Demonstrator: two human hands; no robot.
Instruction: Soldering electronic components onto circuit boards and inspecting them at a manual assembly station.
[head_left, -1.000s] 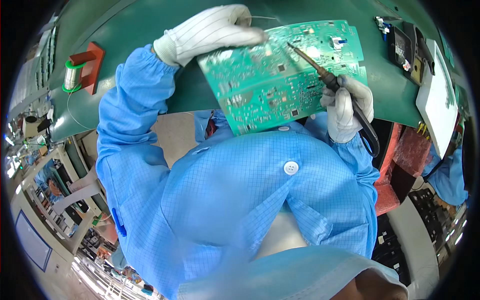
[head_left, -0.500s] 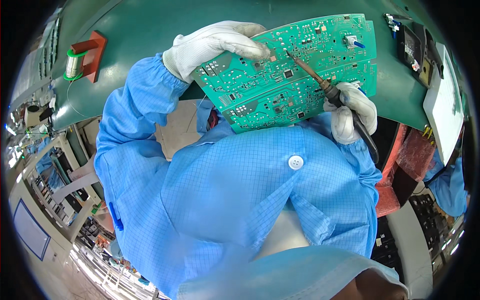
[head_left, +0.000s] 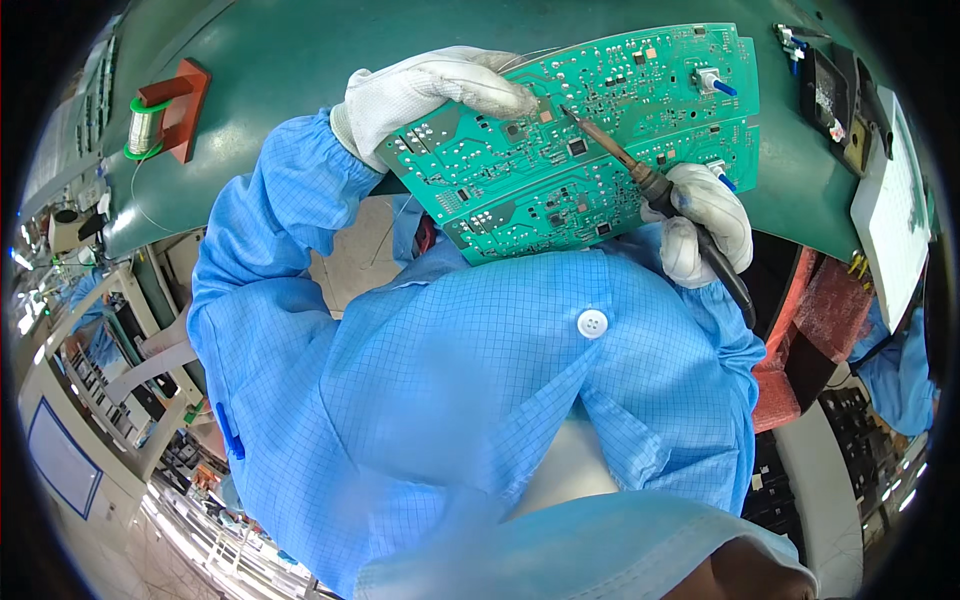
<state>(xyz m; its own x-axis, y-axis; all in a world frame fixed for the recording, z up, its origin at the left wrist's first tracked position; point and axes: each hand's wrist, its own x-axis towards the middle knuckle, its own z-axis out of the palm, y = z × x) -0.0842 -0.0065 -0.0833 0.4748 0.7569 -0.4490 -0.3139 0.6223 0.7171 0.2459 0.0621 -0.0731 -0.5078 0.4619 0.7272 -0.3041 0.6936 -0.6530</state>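
Observation:
A large green circuit board (head_left: pixel 520 190), made of two long panels side by side, is held tilted in front of my chest. My left hand (head_left: pixel 440 90), in a white glove, grips its far left edge, with the thumb on the face and the other fingers hidden behind. A soldering iron (head_left: pixel 645 180) is in my gloved right hand (head_left: pixel 705 222), closed round its dark handle. The iron's tip is at the board's upper middle, a little right of my left thumb; I cannot tell if it touches. Two blue-shafted knobs (head_left: pixel 712 82) stand up near the board's right end.
On the green table (head_left: pixel 270 60), a solder wire spool (head_left: pixel 143 130) hangs on a red-brown stand (head_left: pixel 187 110) at the left. To the right are a black tray (head_left: pixel 828 95) and a white panel (head_left: pixel 890 200). Red bubble-wrapped material (head_left: pixel 825 305) lies below the table edge.
The iron's tip has shifted slightly left and down across the board. The board has moved a touch to the right, and a thin wire now shows above my left fingers.

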